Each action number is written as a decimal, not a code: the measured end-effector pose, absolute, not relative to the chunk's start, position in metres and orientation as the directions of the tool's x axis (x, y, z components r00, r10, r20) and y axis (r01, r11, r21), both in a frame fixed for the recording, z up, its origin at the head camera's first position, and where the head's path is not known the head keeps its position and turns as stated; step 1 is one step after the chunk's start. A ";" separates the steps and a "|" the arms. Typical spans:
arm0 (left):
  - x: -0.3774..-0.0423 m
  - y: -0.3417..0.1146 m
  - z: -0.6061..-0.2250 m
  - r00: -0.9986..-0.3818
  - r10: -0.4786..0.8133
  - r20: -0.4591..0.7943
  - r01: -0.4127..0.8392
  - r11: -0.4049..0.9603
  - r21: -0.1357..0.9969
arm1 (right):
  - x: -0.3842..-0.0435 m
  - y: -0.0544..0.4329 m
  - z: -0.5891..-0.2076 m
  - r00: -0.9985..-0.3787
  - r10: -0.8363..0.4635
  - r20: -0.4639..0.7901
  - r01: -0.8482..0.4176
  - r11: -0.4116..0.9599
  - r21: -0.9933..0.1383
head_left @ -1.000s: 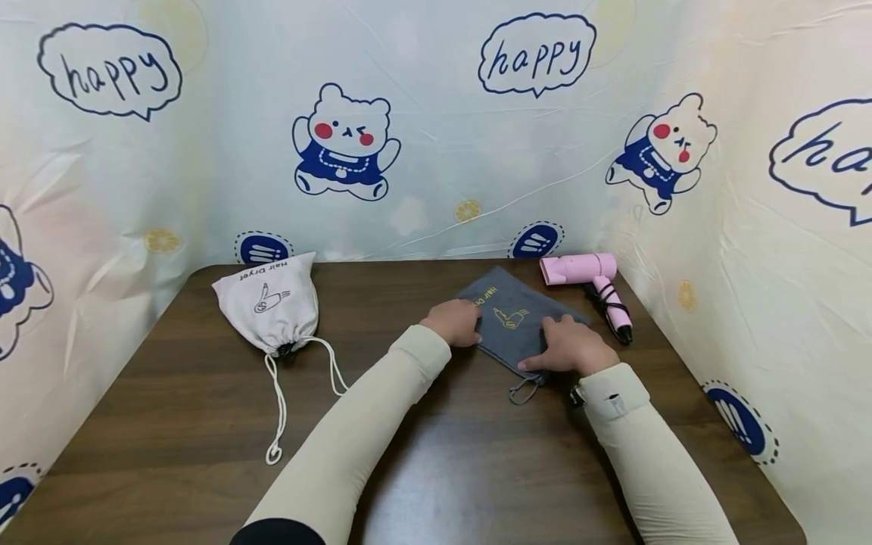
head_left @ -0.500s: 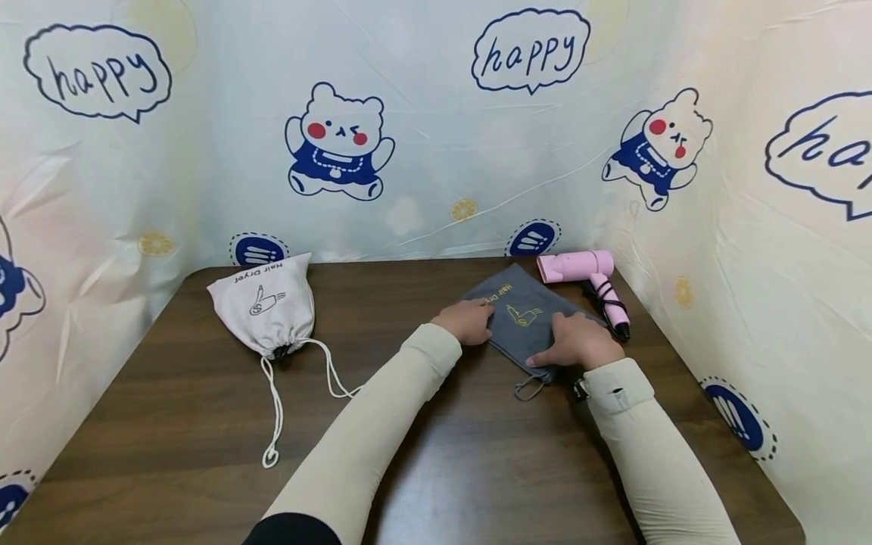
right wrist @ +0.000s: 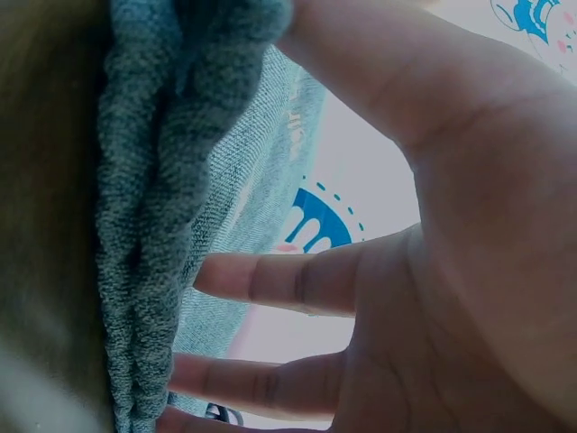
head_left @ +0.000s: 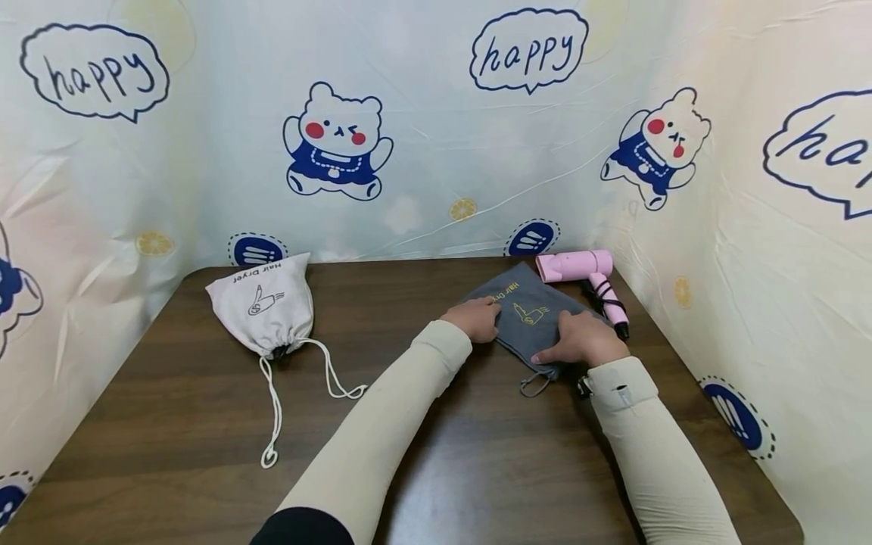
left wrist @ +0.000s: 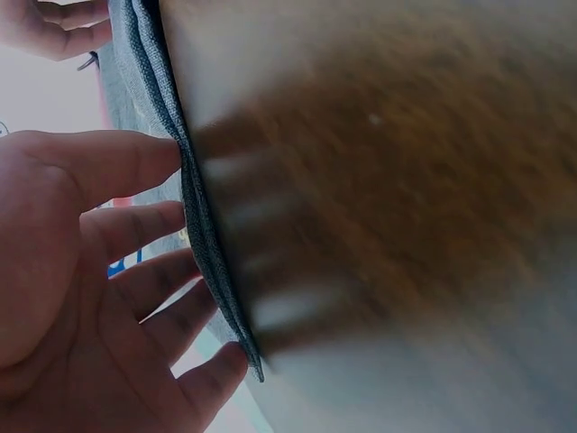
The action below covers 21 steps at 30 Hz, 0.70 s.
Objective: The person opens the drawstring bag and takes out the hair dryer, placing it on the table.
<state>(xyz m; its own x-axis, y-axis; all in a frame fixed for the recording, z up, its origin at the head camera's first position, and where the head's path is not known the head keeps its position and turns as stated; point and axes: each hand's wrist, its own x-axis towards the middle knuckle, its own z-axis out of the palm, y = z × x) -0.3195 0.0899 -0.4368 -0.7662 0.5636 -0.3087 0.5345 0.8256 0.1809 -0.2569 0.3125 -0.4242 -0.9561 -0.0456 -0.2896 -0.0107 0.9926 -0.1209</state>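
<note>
A dark grey drawstring bag (head_left: 521,333), printed with a gold hair dryer drawing and lettering, lies flat on the table at the right back. At its left edge my left hand (head_left: 474,319) rests its fingertips on the cloth. My right hand (head_left: 582,341) presses on the right side, thumb near the gathered mouth and its cord loop (head_left: 534,386). Spread fingers (left wrist: 135,236) meet the bag's edge in the left wrist view. Fairly straight fingers (right wrist: 279,280) reach the fabric in the right wrist view, where the ruched mouth (right wrist: 140,225) fills the left side.
A pink hair dryer (head_left: 575,266) with its black cord wound round the handle lies just behind and right of the grey bag. At the left back sits a full white drawstring bag (head_left: 262,303), its white cords (head_left: 275,409) trailing forward. A patterned curtain (head_left: 422,136) encloses the table.
Both hands have moved a little to the right, and the grey bag has slid with them, closer to the pink hair dryer. The view has shifted slightly; the white bag stays put.
</note>
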 end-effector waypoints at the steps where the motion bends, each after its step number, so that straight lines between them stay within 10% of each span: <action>1: -0.320 0.091 -0.437 -0.765 0.564 -0.312 0.534 0.826 0.183 | -0.257 0.313 -0.425 -0.957 -0.043 -0.288 -0.008 0.993 -0.121; 21: -0.322 0.098 -0.435 -0.759 0.566 -0.321 0.533 0.824 0.191 | -0.260 0.319 -0.425 -0.951 -0.037 -0.308 -0.003 0.994 -0.109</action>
